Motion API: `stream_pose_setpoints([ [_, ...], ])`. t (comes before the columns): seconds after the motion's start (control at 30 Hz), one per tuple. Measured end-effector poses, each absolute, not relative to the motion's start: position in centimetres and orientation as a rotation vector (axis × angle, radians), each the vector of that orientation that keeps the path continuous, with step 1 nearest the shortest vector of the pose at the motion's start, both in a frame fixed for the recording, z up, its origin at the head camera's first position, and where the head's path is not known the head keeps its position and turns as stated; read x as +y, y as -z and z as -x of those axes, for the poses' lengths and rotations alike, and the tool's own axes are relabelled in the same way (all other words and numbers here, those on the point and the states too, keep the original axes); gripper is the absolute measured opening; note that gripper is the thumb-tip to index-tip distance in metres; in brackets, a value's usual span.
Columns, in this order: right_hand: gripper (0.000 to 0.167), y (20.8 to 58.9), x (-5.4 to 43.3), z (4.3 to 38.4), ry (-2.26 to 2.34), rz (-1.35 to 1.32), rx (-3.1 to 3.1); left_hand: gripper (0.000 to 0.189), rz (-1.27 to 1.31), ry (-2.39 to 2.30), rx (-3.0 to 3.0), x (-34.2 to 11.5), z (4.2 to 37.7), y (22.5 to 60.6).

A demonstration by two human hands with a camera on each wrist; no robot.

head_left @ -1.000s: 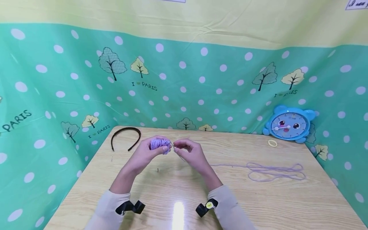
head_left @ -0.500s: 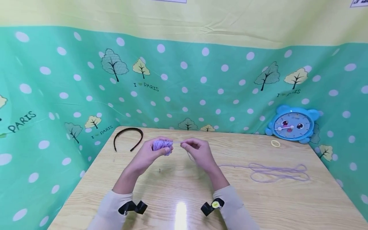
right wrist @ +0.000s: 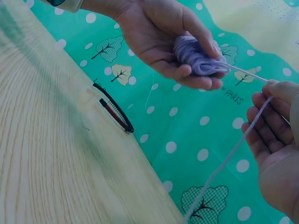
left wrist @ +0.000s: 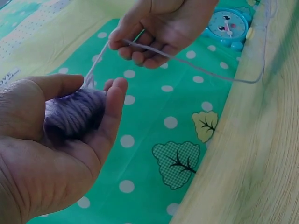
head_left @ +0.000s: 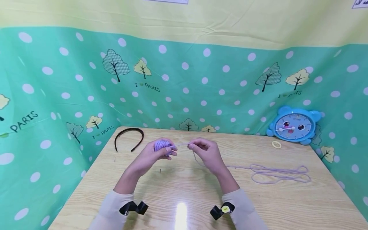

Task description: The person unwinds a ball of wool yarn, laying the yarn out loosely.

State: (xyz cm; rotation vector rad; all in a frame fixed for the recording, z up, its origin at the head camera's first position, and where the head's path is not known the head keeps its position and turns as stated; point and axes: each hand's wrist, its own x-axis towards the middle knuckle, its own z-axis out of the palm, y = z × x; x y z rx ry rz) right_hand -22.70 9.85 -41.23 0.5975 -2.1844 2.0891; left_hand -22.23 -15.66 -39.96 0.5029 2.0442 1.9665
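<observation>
In head view I see the left hand (head_left: 148, 157) holding the yarn bundle (head_left: 161, 145); left wrist shows it clamped between its fingers (left wrist: 114, 103); right wrist shows its long axis aimed roughly toward the right hand (right wrist: 279, 157), fingers pinching the strand (right wrist: 215, 174).

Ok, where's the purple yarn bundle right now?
In the head view, the purple yarn bundle is in the left hand, left of the right hand pinching its strand; the black headband lies farther left.
</observation>
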Motion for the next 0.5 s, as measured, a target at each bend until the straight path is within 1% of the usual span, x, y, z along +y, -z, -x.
stream_pose_setpoints([
  [0.23, 0.017, 41.5, 11.3, 22.6, -2.068, -0.573, -2.194, 0.045, -0.506, -1.983, 2.056, -15.7, 22.2, 39.9],
  [0.5, 0.019, 41.5, 13.4, 22.3, -2.030, -0.557, -2.228, 0.040, -0.509, -1.987, 2.096, -16.0, 22.3, 40.2],
])
